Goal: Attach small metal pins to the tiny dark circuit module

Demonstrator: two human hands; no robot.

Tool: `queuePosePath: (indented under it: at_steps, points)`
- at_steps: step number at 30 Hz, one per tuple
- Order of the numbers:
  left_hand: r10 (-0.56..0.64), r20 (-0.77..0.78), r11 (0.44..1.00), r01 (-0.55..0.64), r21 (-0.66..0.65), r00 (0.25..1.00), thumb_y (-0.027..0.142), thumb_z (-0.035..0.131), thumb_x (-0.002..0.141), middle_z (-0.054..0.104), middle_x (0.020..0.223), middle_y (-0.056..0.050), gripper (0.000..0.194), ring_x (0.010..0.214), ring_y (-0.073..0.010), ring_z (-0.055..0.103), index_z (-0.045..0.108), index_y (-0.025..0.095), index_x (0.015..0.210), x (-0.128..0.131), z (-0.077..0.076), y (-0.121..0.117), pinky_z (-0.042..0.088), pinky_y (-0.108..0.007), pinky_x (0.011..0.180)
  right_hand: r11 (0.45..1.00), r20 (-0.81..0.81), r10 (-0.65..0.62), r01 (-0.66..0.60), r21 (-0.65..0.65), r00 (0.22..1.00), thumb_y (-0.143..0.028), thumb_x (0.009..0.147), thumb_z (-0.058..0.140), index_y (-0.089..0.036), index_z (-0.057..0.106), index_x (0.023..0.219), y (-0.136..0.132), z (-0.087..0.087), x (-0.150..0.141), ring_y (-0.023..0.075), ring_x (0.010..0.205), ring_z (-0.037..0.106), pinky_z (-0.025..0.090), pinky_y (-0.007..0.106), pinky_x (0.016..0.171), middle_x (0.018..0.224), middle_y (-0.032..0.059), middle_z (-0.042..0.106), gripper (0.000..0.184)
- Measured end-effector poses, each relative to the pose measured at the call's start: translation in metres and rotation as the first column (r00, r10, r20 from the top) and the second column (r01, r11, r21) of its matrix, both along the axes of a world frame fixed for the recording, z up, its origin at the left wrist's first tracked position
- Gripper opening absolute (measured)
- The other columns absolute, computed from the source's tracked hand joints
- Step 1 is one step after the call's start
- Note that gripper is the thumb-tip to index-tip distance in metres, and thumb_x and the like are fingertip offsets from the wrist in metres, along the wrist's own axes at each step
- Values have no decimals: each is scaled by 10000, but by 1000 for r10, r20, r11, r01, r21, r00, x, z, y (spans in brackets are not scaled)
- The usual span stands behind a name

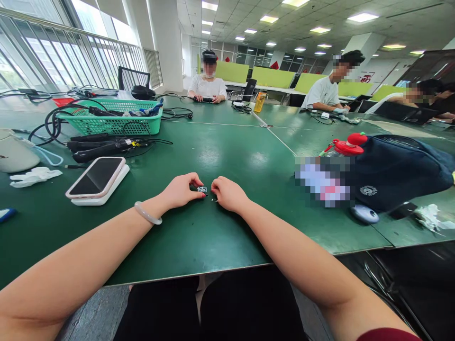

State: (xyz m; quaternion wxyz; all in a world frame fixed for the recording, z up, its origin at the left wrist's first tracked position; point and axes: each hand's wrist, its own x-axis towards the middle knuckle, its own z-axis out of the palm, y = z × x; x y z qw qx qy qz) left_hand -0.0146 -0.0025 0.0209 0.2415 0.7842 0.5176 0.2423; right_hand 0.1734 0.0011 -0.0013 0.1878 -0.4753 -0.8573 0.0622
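Note:
Between the thumb and fingers of my left hand (183,190) is a small flat rectangular piece with a dark and white pattern (202,189); it looks like a little circuit board, but its kind is too small to be sure of. My right hand (227,193) is just to its right, a narrow gap apart, with the fingers curled into a pinch. Below those fingertips shows a tiny pale sliver (214,200); whether I hold it or it lies on the table I cannot tell. Both hands are low over the green table (199,237).
Left are a phone (95,176) on a white box, a green basket (142,124) with cables, and black cables. Right stand a dark blue bag (401,166), a red-capped bottle (348,144) and a round-ended mouse-like object (365,214). Several people sit across the table.

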Motion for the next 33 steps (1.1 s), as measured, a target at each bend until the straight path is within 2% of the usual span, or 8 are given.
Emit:
queuePosePath:
  at_steps: [5, 11, 17, 25, 33]
  points:
    - [-25, 1, 1000, 25, -6, 1000, 400, 676, 606, 639, 785, 1, 283, 733, -171, 583, 547, 204, 764, 3, 2, -2, 437, -287, 665, 991, -109, 94, -82, 106, 990, -184, 869, 427, -192, 561, 855, -6, 7, -2, 117, 761, 513, 382, 221, 681, 881, 22, 541, 136]
    - [-42, 4, 999, 42, -21, 999, 412, 686, 600, 637, 792, 6, 297, 727, -169, 576, 529, 204, 741, 4, 2, -3, 430, -289, 661, 980, -56, 155, -146, 137, 986, -204, 886, 416, -190, 576, 873, -9, 7, -5, 108, 752, 517, 370, 218, 668, 901, 21, 545, 162]
    - [-48, 1, 999, 48, -11, 999, 412, 686, 606, 630, 793, 4, 301, 737, -170, 574, 527, 201, 750, 4, 2, -3, 428, -289, 669, 980, -24, 150, -145, 135, 988, -232, 891, 429, -180, 589, 871, -11, 8, -5, 109, 761, 527, 367, 220, 668, 902, 28, 553, 170]
    - [-39, 5, 999, 39, -6, 999, 424, 686, 605, 631, 773, 7, 301, 717, -165, 572, 530, 203, 739, 4, 4, -4, 427, -283, 653, 989, -108, 113, -101, 110, 988, -210, 858, 486, -202, 596, 862, -11, 12, -1, 104, 733, 516, 361, 223, 651, 882, 8, 555, 111]
    - [-73, 11, 997, 73, 8, 997, 433, 676, 611, 634, 781, 8, 303, 723, -165, 575, 545, 202, 756, 3, 2, -4, 429, -281, 660, 995, -147, 82, -73, 65, 986, -262, 831, 531, -200, 557, 881, -13, 14, -3, 107, 705, 490, 354, 226, 629, 851, 5, 548, 83]
